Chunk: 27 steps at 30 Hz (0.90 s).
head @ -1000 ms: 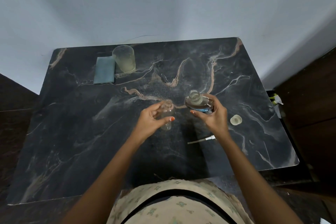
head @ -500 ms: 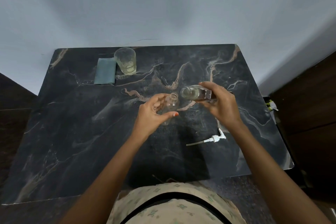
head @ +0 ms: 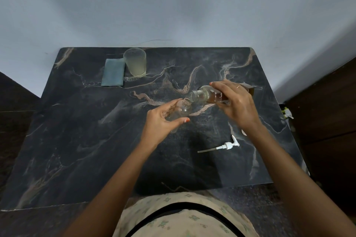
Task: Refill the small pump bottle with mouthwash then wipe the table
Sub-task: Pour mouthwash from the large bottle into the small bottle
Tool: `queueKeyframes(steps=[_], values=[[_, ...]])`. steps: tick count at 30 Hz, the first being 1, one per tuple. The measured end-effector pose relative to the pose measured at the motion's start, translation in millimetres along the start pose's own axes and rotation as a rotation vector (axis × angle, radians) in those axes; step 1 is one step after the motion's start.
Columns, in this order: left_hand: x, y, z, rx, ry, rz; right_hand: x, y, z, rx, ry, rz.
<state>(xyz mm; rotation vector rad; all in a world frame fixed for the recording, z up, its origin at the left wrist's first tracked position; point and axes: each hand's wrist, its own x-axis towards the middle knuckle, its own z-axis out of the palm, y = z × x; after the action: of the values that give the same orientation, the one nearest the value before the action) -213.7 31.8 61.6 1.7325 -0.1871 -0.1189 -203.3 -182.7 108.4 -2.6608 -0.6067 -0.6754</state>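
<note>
Small pump bottle (head: 181, 110): uncapped, tilted over the tabletop (head: 96, 140), grip of left hand (head: 161, 123) curled round it. Mouthwash bottle (head: 210, 95): nearly level, grip of right hand (head: 235, 104) wrapped round it, mouths nearly meeting. Risk: narrow neck under a wider mouth, so a quick tip or misalignment would likely spill onto the tabletop.

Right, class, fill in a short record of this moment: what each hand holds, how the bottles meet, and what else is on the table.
left hand: grips the small bottle, uncapped
right hand: holds the mouthwash bottle tipped nearly flat, mouth at the small bottle's mouth
pump head: lying on the table near the right forearm
cloth: folded, far left, beside the glass
glass: upright, pale liquid inside
stream: none can be made out
</note>
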Motion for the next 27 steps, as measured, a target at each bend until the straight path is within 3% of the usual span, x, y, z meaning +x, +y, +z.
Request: queueKeyframes(steps=[27], values=[[5.7, -4.0, 2.6, -0.018, 0.008, -0.013, 14.7, 1.3, -13.9, -0.149, 0.019, -0.121]])
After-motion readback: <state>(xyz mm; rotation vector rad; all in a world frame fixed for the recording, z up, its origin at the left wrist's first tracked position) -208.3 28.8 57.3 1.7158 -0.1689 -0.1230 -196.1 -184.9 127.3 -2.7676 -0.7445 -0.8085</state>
